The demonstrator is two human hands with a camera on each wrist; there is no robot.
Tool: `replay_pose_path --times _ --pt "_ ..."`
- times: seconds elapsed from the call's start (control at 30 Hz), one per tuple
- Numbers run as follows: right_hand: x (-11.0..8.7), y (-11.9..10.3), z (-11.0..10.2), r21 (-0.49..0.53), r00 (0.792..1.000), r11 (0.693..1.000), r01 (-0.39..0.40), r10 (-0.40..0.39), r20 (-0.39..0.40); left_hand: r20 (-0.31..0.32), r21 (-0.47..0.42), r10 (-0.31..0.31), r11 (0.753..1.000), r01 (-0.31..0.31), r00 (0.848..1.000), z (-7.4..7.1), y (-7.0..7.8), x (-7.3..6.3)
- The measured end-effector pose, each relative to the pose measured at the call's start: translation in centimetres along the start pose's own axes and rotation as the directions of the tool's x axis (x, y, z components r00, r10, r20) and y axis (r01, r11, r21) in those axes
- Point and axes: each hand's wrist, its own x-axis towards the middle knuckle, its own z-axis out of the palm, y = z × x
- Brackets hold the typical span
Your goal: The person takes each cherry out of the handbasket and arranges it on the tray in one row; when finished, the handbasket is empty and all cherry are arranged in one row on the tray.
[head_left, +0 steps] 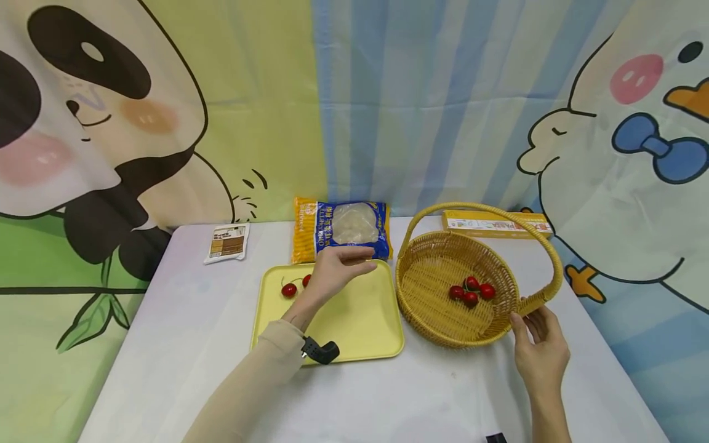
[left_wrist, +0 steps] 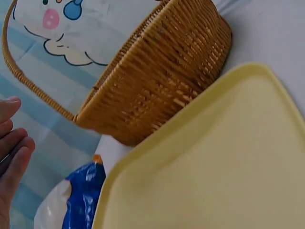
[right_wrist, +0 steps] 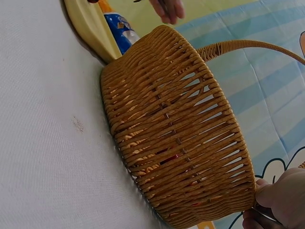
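Note:
My left hand (head_left: 339, 274) hovers over the yellow tray (head_left: 365, 332), fingers extended, thumb apart from them, nothing between. In the left wrist view, its fingertips (left_wrist: 19, 143) show at the left edge. Near the tray's far left corner lie cherries: one (head_left: 288, 290) is in plain sight, another (head_left: 306, 280) is partly covered by my left hand. The round wicker basket (head_left: 421, 320) stands right of the tray with several red cherries (head_left: 471, 291) inside. At the foot of its arched handle, my right hand (head_left: 543, 347) grips the basket's rim between thumb and fingers.
Behind the tray lies a blue and orange plastic food packet (head_left: 354, 224). A small white and brown sachet (head_left: 228, 241) is at the back left. The long orange pasta box (head_left: 493, 224) lies behind the basket. A printed curtain (head_left: 382, 111) hangs along the table's back edge.

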Motion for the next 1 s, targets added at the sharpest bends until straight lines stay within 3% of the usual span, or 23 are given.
replay_pose_path --times 0.2,0.4,0.73,1.0 --pt "0.1 -0.5 0.2 -0.012 1.000 1.000 0.012 -0.012 0.007 0.056 -0.057 0.026 0.998 -0.023 0.998 3.4 1.1 1.8" --pt "0.0 -0.6 0.0 -0.015 1.000 1.000 -0.006 0.006 0.000 0.092 -0.067 0.022 0.998 -0.016 0.996 5.9 1.5 3.2" --pt "0.0 -0.4 -0.2 -0.019 1.000 1.000 -0.009 0.009 0.001 0.110 -0.072 -0.020 0.997 0.028 0.994 9.2 2.0 3.7" --pt "0.0 -0.4 0.0 -0.005 1.000 1.000 0.009 -0.009 -0.007 0.167 -0.047 -0.024 0.998 0.033 0.986 11.7 2.8 4.6"
